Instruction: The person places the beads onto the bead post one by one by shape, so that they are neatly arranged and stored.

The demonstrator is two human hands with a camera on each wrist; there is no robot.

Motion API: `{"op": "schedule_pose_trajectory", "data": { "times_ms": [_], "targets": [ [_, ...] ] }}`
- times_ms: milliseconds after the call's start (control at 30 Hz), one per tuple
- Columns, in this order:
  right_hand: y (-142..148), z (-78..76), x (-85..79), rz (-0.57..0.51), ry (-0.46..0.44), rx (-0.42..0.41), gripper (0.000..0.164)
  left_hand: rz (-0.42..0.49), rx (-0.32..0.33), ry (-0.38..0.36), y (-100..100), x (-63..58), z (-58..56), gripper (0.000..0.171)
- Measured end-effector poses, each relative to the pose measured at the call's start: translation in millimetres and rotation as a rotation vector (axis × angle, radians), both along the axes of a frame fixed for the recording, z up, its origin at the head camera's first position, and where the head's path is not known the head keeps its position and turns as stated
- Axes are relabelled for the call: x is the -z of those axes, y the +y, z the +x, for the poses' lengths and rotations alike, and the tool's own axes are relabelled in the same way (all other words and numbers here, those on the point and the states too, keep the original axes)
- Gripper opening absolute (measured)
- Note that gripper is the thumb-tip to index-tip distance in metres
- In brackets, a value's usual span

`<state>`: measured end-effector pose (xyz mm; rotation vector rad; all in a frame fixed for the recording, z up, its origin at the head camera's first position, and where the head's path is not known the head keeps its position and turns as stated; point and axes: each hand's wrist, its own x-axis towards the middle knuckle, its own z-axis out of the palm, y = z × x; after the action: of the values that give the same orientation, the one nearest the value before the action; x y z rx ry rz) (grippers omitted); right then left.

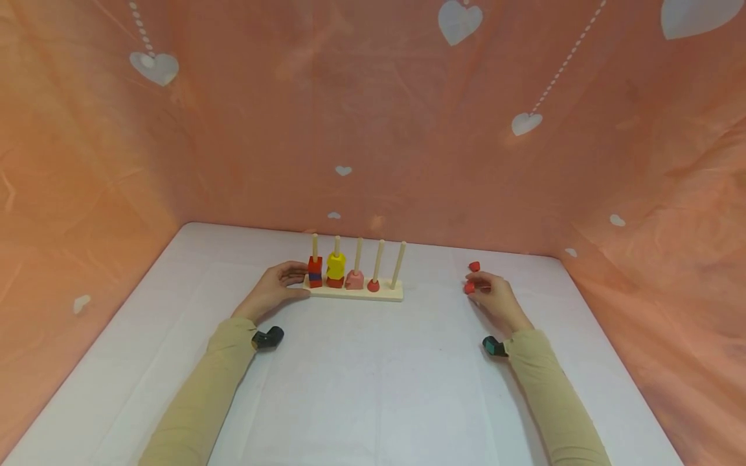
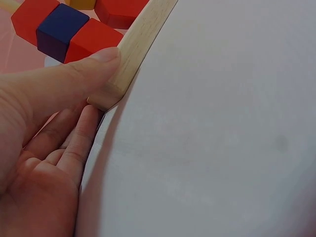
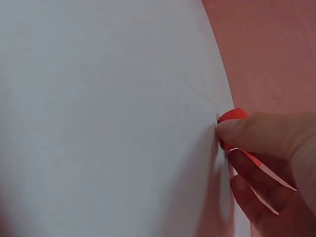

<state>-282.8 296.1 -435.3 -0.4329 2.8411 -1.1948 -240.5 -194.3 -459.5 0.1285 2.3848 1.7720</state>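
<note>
A wooden peg stacker [image 1: 355, 294] with a pale base and several upright pegs stands near the back of the table. My left hand [image 1: 274, 288] grips its left end, the thumb on the front edge and the fingers behind. On the leftmost peg sit red blocks with a blue block [image 2: 61, 32] between them. Yellow pieces [image 1: 336, 264] top a red one on the peg beside it. Then come a pink piece [image 1: 354, 280] and a small red bead [image 1: 373, 285]; the rightmost peg is bare. At the right, my right hand [image 1: 495, 299] pinches a red bead [image 3: 233, 114] between thumb and fingers.
Another red bead [image 1: 474, 266] lies on the table just behind the right hand. The white tabletop [image 1: 373, 375] ends at an orange curtain [image 1: 373, 129] with heart prints, which hangs along the back and both sides.
</note>
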Motion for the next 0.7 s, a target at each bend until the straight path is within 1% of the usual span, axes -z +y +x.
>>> {"op": "schedule_pose_trajectory", "data": {
  "times_ms": [100, 233, 300, 367, 467, 533, 600, 700],
  "targets": [
    [0, -0.6, 1.8, 0.003, 0.002, 0.014, 0.037, -0.003, 0.0, -0.001, 0, -0.6, 0.4, 0.067],
    [-3, 0.6, -2.2, -0.003, -0.006, 0.046, 0.037, -0.013, -0.003, -0.004, 0, -1.0, 0.4, 0.067],
    [-6, 1.1, -6.6, -0.035, 0.016, 0.052, 0.037, -0.018, -0.001, -0.004, 0, -1.2, -0.1, 0.068],
    [-10, 0.8, -12.2, -0.074, 0.067, 0.039, 0.037, -0.014, 0.003, 0.0, 0, -1.1, -0.6, 0.067],
    [-18, -0.9, -22.9, -0.133, 0.153, 0.011, 0.037, -0.01, 0.007, 0.005, 0, -0.6, -1.1, 0.066],
    [-25, -1.2, -32.0, -0.172, 0.18, 0.006, 0.037, -0.008, 0.009, 0.007, -1, 0.0, -1.3, 0.066],
    [-33, 0.1, -42.6, -0.224, 0.18, 0.007, 0.037, -0.012, 0.01, 0.008, -1, 0.3, -1.4, 0.066],
    [-50, 3.2, -59.2, -0.34, 0.172, -0.006, 0.036, -0.011, 0.01, 0.015, -1, 0.3, -1.6, 0.067]
  ]
}}
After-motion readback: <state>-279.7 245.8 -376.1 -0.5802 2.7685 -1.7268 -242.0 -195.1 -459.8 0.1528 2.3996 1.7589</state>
